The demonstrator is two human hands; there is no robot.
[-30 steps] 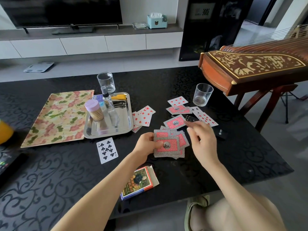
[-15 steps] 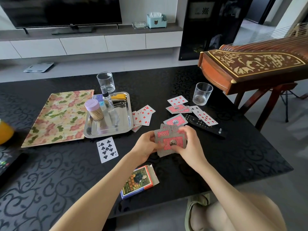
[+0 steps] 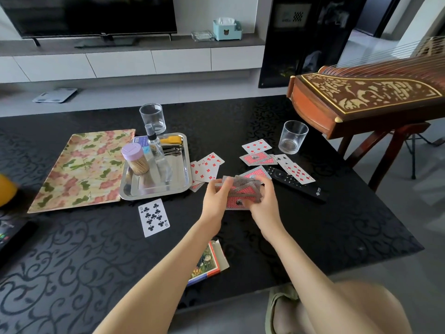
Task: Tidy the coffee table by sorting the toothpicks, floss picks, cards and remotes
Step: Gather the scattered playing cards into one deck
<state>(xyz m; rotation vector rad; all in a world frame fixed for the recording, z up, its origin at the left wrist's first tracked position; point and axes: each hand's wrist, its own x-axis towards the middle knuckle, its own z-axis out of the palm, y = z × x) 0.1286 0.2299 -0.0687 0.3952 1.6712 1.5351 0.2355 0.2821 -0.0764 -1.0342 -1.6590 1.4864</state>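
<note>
Both my hands hold a red-backed stack of cards (image 3: 237, 200) just above the black table (image 3: 325, 237). My left hand (image 3: 216, 201) grips its left side and my right hand (image 3: 263, 203) curls round its right side. Loose cards lie around: a nine of clubs (image 3: 154, 217) at the left, red cards (image 3: 207, 168) beside the steel tray (image 3: 184, 169), more cards (image 3: 257, 155) farther back. A black remote (image 3: 298, 188) lies to the right, partly under cards. The toothpick jar (image 3: 136, 159) with a lilac lid stands in the tray. The card box (image 3: 207, 262) lies open near the front edge.
Two empty glasses (image 3: 153, 118) (image 3: 292, 137) stand on the table. A floral tray (image 3: 79, 168) lies at the left, with a spray bottle (image 3: 155, 147) and small items in the steel tray. A wooden zither (image 3: 370, 100) on a stand overhangs the right side.
My right hand came back from the loose cards to the stack, and both hands now close round it and lifted it slightly, gathering the fanned cards together.
</note>
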